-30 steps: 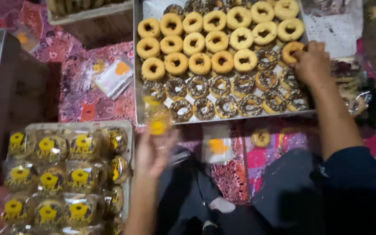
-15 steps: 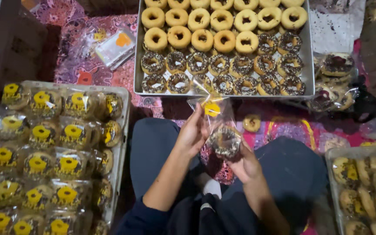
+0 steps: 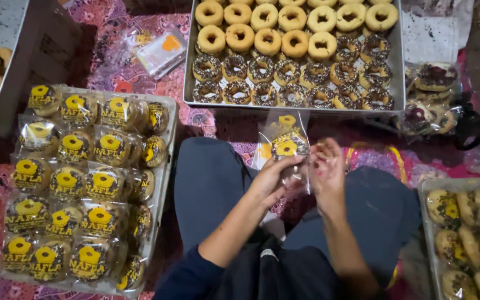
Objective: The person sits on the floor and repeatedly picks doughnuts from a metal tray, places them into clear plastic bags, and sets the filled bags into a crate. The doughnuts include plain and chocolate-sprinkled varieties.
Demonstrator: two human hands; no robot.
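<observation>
Holding a clear bag [image 3: 285, 145] with a yellow label over your lap, your left hand [image 3: 273, 179] and right hand [image 3: 327, 173] both pinch it near its lower part. One tray of bagged doughnuts [image 3: 79, 183] at your left looks full; a metal tray of loose doughnuts [image 3: 293, 50] ahead remains unwrapped. Your fingers hide whatever sits in the bag. Further trays at both edges are cut off.
</observation>
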